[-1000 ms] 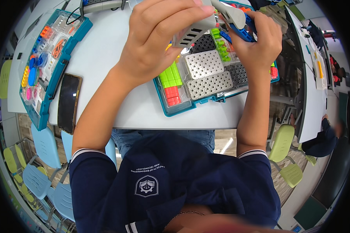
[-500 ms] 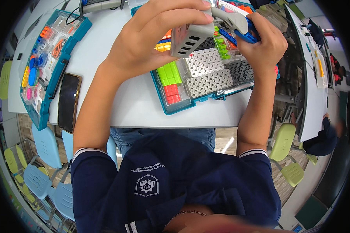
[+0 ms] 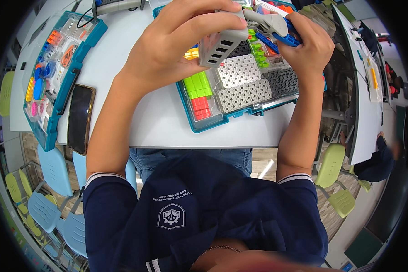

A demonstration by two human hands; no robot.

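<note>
My left hand (image 3: pixel 161 54) is closed around a light grey box-shaped block (image 3: pixel 221 47) with a row of dark slots in its side, like a building-kit controller. In my right hand (image 3: pixel 309 52) is a grey part with blue pieces (image 3: pixel 276 25). Its grey end reaches to the top of the block; whether the two are joined is hidden behind my fingers. Beneath both hands lies an open teal parts case (image 3: pixel 196 127). It holds white perforated plates (image 3: pixel 240 71), bright green bricks (image 3: pixel 197 86), red bricks (image 3: pixel 200 109) and dark grey plates (image 3: pixel 283 81).
On the white table (image 3: pixel 156 129), a second teal-edged parts tray (image 3: pixel 61 102) lies at the left, with a dark phone (image 3: pixel 81 119) beside it. A grey device with a cable (image 3: pixel 118 7) is at the far left. Chairs stand around, and another person (image 3: pixel 376 158) is at the right.
The grey block has tilted slightly in my left hand, and my right hand has shifted a little with the grey and blue part. Both grips stay the same.
</note>
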